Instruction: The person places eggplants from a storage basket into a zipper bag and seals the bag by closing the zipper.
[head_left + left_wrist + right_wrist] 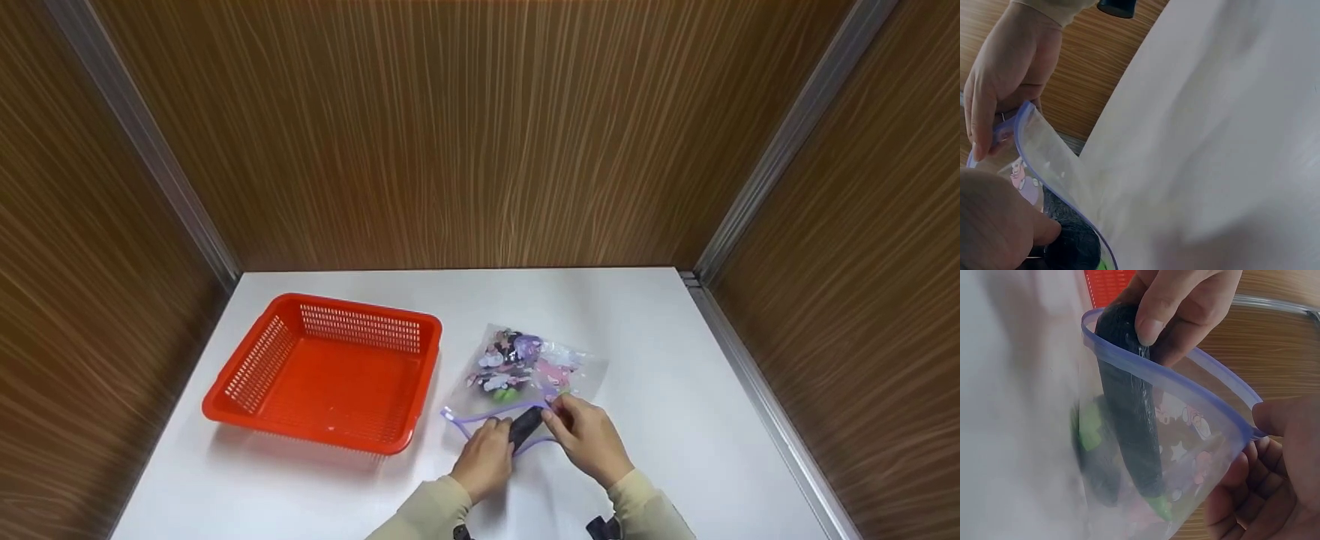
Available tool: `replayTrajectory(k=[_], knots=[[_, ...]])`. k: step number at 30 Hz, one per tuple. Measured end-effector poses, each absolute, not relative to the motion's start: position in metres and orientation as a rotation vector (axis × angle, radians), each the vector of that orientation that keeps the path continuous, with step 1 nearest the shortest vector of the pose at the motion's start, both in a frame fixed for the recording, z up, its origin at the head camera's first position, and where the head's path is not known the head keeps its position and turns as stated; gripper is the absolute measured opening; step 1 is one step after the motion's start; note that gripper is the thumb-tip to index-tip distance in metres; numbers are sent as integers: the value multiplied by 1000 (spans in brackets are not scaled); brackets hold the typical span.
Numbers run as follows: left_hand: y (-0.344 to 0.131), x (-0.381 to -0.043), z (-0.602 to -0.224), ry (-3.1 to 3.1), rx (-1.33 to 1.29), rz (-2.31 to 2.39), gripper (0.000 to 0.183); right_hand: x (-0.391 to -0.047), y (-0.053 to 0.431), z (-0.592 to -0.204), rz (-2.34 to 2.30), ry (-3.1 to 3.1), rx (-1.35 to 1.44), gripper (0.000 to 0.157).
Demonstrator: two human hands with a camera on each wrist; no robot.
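Observation:
My left hand (484, 459) grips the blunt end of a dark eggplant (1129, 405), thumb and fingers round it. The eggplant's body slants down inside a clear zip bag (1185, 455) with a purple zip edge and cartoon prints, its green stem end lowest. At the bag's mouth corner my right hand (589, 441) pinches the purple edge between thumb and fingers. The mouth gapes between both hands. A second dark eggplant with a green cap (1092, 430) shows blurred through the plastic. In the left wrist view the held eggplant (1072, 242) is partly behind my left thumb.
A red plastic basket (341, 442) with slotted walls stands on the white table (675, 450), left of the bag. Wood-grain panels (465, 135) rise behind the table and at both sides, with metal rails (757, 405) along the edges.

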State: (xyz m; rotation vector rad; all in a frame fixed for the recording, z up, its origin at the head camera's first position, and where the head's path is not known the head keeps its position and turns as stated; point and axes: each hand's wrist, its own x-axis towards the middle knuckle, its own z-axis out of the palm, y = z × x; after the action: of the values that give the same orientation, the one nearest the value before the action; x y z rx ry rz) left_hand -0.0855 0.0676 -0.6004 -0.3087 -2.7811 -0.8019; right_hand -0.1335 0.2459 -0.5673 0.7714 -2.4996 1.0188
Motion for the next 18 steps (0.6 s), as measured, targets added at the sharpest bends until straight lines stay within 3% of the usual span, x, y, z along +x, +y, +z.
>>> replayTrajectory(k=[7,18], knots=[[72,-97,-601,-2824,-283,-799,36,-134,245,-567,1004,-2500,782,17],[75,-116,-603,-2844,-293,-856,19,-135,245,-569,1038,-2508,796,20]])
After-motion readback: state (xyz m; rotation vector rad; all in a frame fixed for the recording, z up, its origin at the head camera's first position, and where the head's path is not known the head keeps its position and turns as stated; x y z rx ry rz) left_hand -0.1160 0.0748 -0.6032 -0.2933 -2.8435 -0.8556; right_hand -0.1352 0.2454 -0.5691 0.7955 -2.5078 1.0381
